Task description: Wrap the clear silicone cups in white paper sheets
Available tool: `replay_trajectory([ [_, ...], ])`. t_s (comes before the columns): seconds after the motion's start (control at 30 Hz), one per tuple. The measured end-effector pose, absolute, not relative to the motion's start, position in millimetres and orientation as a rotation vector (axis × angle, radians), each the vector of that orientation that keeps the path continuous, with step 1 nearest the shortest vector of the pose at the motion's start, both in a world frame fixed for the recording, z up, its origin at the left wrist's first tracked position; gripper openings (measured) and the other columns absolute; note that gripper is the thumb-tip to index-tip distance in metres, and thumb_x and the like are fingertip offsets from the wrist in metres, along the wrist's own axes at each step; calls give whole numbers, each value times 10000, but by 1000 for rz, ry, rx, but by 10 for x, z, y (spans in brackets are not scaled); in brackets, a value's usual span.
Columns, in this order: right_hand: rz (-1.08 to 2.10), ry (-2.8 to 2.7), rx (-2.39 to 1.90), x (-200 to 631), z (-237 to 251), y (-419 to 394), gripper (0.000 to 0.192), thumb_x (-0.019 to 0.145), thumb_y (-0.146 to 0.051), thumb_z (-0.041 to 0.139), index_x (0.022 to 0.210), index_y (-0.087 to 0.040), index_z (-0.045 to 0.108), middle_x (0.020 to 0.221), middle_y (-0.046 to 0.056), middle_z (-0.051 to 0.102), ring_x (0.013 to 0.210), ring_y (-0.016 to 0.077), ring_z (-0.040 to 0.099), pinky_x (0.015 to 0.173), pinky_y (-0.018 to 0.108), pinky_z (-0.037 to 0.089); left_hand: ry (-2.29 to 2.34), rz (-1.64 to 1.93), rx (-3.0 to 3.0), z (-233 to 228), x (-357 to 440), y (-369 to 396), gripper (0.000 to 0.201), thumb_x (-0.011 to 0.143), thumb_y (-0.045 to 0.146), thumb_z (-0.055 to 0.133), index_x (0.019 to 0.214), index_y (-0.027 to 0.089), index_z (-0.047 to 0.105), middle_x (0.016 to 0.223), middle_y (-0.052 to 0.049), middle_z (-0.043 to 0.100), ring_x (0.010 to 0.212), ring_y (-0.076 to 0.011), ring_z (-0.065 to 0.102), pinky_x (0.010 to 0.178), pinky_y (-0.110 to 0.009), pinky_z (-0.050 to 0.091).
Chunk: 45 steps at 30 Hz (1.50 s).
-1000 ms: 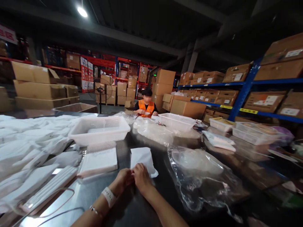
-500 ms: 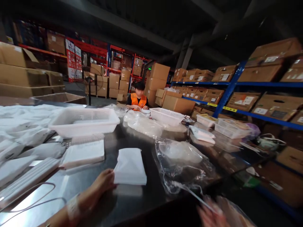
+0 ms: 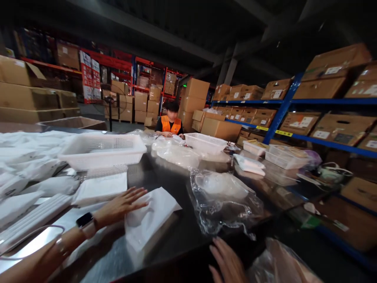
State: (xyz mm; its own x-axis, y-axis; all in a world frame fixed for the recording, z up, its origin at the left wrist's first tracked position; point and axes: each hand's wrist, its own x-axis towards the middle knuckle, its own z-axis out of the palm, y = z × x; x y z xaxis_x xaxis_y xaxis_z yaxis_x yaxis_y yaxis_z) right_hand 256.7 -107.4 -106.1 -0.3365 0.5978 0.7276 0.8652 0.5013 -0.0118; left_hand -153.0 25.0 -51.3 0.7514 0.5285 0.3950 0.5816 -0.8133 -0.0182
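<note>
Nearest, at the bottom edge, right hand [image 3: 228, 262] with fingers spread and flat, holding nothing, low at the near edge of the dark table [image 3: 176, 236], just beside crinkled clear plastic [image 3: 282, 263] to its right. A little farther in and to the left, left hand [image 3: 122, 205], open with fingers stretched out, resting on a white bag [image 3: 150, 220] lying flat and slightly skewed on the table; smartwatch [image 3: 86, 222] on that wrist. Just beyond, a stack of white sheets [image 3: 100, 188] left of the bag and a heap of clear plastic bags [image 3: 224, 196] to its right. Farther back, a white basket [image 3: 103, 151], then a second white basket [image 3: 206, 142]. At the table's far end, a seated person in an orange vest [image 3: 171, 125]. Behind, shelving stacked with cardboard boxes [image 3: 321, 88].
</note>
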Motion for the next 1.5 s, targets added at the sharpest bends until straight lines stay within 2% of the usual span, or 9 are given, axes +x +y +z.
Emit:
replay_trajectory([
  [0.17, -420, -2574, -776, 1603, -873, -490, 653, 860, -198, 555, 1460, -278, 309, 1467, 146, 406, 1388, 406, 251, 965, 753, 330, -471, -573, -2912, -413, -1297, 140, 431, 933, 116, 439, 1320, 284, 530, 1314, -76, 603, 1311, -214, 461, 1144, -472, 297],
  [0.4, -371, -2648, -432, 1508, -935, -157, 320, 949, -195, 434, 1231, -224, 583, 1221, 109, 654, 1256, 239, 510, 1092, 516, 338, -570, -512, -2924, -528, -1542, -70, 581, 846, 184, 563, 1397, 310, 428, 1383, -93, 538, 1283, -255, 489, 1130, -483, 291],
  [0.57, -211, -2797, -527, 1671, -717, -99, 496, 863, -231, 520, 1356, -192, 490, 1396, 142, 503, 1368, 265, 354, 1123, 493, 282, -724, -467, -2885, -463, -1342, 134, 735, 744, 9, 507, 1421, 273, 397, 1476, -89, 416, 1374, -259, 362, 1159, -527, 210],
  [0.67, -145, -2862, -641, 1679, -646, -46, 632, 807, -174, 538, 1426, -176, 405, 1460, 149, 418, 1404, 296, 270, 1143, 527, 208, -617, -434, -2965, -446, -1182, 220, 620, 837, 23, 458, 1401, 278, 431, 1472, -73, 425, 1387, -231, 340, 1173, -491, 199],
  [0.83, -29, -2924, -596, 1783, -769, 12, 515, 842, -106, 462, 1347, -192, 515, 1415, 114, 490, 1375, 238, 346, 1154, 492, 211, -477, -341, -3058, -601, -1140, 185, 437, 933, 144, 446, 1356, 238, 500, 1391, -106, 522, 1320, -233, 448, 1144, -432, 302],
  [1.13, 156, -2985, -598, 1832, -773, -27, 473, 834, -105, 471, 1292, -156, 576, 1440, 146, 449, 1401, 281, 285, 1138, 531, 221, -601, -364, -3151, -652, -1147, -161, 477, 790, 99, 559, 1255, 207, 584, 1409, -136, 501, 1336, -297, 420, 1152, -514, 258],
  [1.27, 198, -2978, -604, 1825, -737, -50, 471, 825, -87, 460, 1274, -146, 593, 1442, 149, 442, 1401, 287, 282, 1137, 539, 214, -665, -528, -3400, -506, -1176, -418, 444, 727, -17, 462, 1046, 234, 643, 1164, -16, 676, 1165, -183, 569, 1162, -391, 276],
  [1.37, 210, -2965, -603, 1825, -740, -45, 482, 806, -79, 465, 1265, -138, 599, 1439, 150, 444, 1399, 291, 283, 1135, 544, 214, -875, -621, -3477, -443, -1227, -561, 446, 711, -4, 471, 1053, 230, 636, 1184, -26, 654, 1156, -183, 566, 1065, -322, 403],
  [1.5, 209, -2964, -585, 1828, -749, -35, 512, 778, -77, 485, 1277, -137, 587, 1443, 158, 435, 1398, 297, 283, 1131, 554, 216, -1196, -699, -3371, -474, -1202, -654, 207, 862, 157, 509, 994, 223, 655, 1132, -45, 657, 1037, -171, 620, 916, -270, 489],
])
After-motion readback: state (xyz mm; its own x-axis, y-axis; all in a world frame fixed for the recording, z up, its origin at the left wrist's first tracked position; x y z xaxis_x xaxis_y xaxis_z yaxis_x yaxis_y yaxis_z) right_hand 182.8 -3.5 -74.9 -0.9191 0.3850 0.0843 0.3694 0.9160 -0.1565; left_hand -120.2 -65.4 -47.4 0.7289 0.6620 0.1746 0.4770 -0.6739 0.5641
